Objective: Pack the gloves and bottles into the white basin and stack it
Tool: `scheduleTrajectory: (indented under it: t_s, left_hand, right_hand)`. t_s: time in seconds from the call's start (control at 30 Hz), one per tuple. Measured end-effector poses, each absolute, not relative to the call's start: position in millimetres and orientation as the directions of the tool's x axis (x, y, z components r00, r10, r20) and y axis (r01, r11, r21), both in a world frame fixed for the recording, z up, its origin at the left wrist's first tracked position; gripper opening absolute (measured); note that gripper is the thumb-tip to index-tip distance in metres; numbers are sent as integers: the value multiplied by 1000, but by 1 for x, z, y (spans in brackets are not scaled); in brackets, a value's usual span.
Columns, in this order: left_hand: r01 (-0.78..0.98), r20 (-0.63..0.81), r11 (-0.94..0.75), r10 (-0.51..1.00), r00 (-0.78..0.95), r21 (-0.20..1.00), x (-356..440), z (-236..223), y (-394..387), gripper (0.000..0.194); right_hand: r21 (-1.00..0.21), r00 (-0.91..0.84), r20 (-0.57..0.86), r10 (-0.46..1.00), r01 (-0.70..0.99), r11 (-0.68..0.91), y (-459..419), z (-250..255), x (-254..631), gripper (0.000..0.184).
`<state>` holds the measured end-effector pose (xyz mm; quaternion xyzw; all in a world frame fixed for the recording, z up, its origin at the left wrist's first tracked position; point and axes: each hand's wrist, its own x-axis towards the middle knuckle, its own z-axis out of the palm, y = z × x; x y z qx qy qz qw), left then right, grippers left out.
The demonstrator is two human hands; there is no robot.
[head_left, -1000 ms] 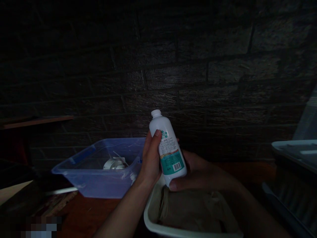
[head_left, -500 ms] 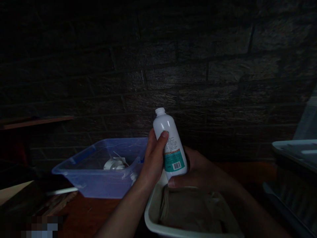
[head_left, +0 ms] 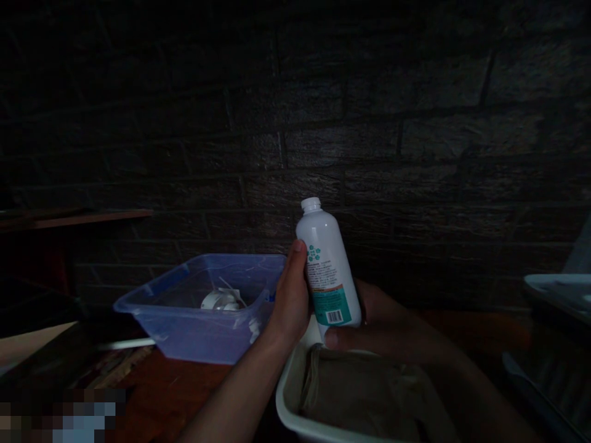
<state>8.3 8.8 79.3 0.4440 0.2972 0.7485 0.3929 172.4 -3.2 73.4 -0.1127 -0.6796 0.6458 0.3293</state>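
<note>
A white plastic bottle with a green label, small print and a barcode stands slightly tilted between my hands. My left hand grips its left side, the thumb near the shoulder. At the lower right, my right hand holds the base, its thumb along the bottom edge; its other fingers are hidden behind the bottle. Directly below is a white bin with brownish cloth-like material inside.
On the brown tabletop, a translucent blue plastic tub at left holds a white roll-like item and other small things. A dark brick wall rises behind. A lidded container stands at right, and a wooden shelf edge juts in at left.
My left thumb has shifted from the bottle's front to its left edge, uncovering a green emblem on the label. The whole view has moved slightly, so everything sits further right.
</note>
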Motion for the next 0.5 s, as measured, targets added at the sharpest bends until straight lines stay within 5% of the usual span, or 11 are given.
scheduleTrajectory:
  t_s: [0.27,0.5]
  left_hand:
    - [-164,493,-533,838,-232,830,12,82,4,58]
    - [-168,497,-530,844,-203,831,11,81,-2,68]
  right_hand:
    - [-924,-633,370,680,-174,341,11,65,171,68]
    - [-956,-726,286,625,-175,234,5,67,172,64]
